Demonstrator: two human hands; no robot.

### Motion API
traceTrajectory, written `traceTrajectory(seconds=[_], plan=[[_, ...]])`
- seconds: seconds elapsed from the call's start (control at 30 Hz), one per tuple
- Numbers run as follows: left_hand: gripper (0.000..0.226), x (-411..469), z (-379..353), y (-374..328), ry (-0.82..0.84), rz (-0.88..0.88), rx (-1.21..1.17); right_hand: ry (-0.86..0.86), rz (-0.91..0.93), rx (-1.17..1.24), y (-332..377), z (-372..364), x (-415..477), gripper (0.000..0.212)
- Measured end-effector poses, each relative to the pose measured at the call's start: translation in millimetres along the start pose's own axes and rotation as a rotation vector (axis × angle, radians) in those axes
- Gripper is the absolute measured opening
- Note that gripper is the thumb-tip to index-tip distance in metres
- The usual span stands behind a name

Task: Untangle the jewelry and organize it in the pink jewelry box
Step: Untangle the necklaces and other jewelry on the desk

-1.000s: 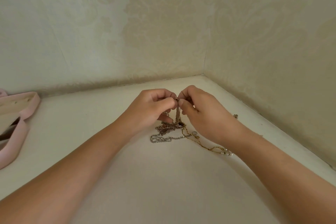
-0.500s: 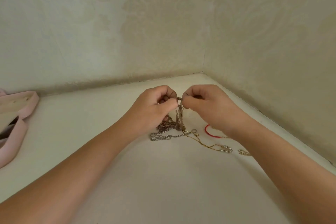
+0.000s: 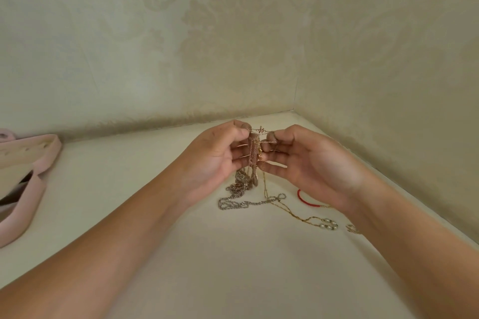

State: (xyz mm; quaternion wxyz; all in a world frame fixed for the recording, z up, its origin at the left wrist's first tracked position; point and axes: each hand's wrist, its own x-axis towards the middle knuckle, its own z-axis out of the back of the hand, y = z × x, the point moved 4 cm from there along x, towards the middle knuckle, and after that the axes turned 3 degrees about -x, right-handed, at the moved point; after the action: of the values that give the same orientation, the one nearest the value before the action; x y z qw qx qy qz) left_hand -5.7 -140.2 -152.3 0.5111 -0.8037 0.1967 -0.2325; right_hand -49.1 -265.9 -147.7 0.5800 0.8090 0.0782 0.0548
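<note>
Near the table's (image 3: 233,254) far right corner, the left hand (image 3: 215,158) and right hand (image 3: 316,163) each pinch a thin chain (image 3: 261,130) (stretched taut between them). The tangle (image 3: 246,184) dangles below.

We see through one wide camera on the person's head. It looks forward and down at the table (image 3: 233,254), close up. The left hand (image 3: 215,160) and right hand (image 3: 311,166) sit in the middle, near the corner of two walls (image 3: 181,46).

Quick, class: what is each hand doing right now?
Left hand: pinching the tangled chains.
Right hand: pinching the same tangled chains.
</note>
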Motion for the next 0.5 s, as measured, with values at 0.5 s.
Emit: traceTrajectory(seconds=[0.5], plan=[[0.025,-4.2,3.2,-10.4,-0.102,-0.010,0.218,-0.193,0.130,-0.587,17.9,-2.4,-11.2,0.015]])
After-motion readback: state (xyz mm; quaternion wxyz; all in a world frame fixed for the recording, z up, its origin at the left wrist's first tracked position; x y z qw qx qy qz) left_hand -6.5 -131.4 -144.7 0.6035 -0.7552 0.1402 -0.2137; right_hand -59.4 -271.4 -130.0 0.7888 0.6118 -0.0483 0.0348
